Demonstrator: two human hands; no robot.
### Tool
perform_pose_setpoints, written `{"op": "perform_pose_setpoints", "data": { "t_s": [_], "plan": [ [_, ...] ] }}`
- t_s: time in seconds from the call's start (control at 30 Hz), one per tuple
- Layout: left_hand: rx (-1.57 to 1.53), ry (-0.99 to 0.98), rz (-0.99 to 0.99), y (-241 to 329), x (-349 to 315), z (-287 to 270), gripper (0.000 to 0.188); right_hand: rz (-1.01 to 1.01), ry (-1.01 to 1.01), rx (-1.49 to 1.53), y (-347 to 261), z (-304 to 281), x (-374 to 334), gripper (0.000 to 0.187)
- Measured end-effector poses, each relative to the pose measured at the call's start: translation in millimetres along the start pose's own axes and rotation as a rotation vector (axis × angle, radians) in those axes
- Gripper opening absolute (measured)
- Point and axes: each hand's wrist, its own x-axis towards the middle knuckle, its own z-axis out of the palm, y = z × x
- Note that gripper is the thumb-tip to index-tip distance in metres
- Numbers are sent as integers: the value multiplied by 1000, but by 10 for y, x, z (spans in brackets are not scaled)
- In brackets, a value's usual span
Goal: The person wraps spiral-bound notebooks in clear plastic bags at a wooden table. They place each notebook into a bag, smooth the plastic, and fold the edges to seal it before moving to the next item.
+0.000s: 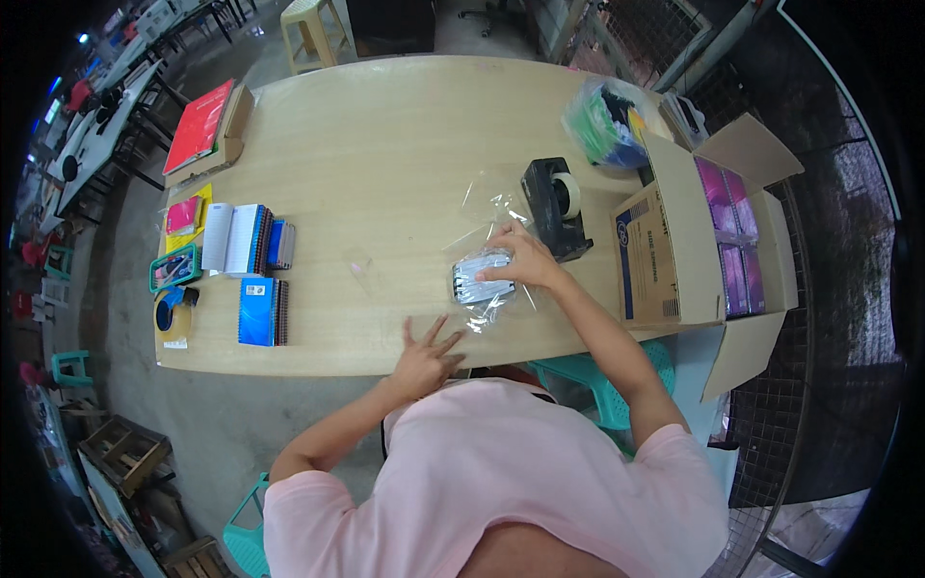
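Observation:
A small bundle of pale grey, stick-like pieces (469, 280) lies on the table by its near edge, in loose clear plastic wrap (488, 313). Their exact kind is too small to make out. My right hand (523, 258) grips the bundle from above, thumb across its face and fingers at its far side. My left hand (424, 360) rests open at the table edge, fingers spread, apart from the bundle and holding nothing. Just right of my right hand stands a black tape dispenser (551, 214) with a roll of clear tape.
Spiral notebooks (257, 310), a green tray of pens (175, 268) and a tape roll with a blue holder (173, 313) sit left. A red folder (199, 125) is at the far left. An open carton (644, 255) with purple packs stands right, near a bag of colourful items (607, 125).

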Motion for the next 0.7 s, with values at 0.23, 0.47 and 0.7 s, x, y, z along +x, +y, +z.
{"op": "perform_pose_setpoints", "data": {
  "t_s": [0.23,0.47,0.7],
  "plan": [
    [-176,187,-135,-418,668,-621,58,6,-81,18,37,-2,100,67],
    [28,-39,111,-672,785,-548,60,-6,-63,176,213,93,208,57],
    [3,-107,60,-722,852,-638,66,218,378,265,521,189,-55,46]
  ]
}}
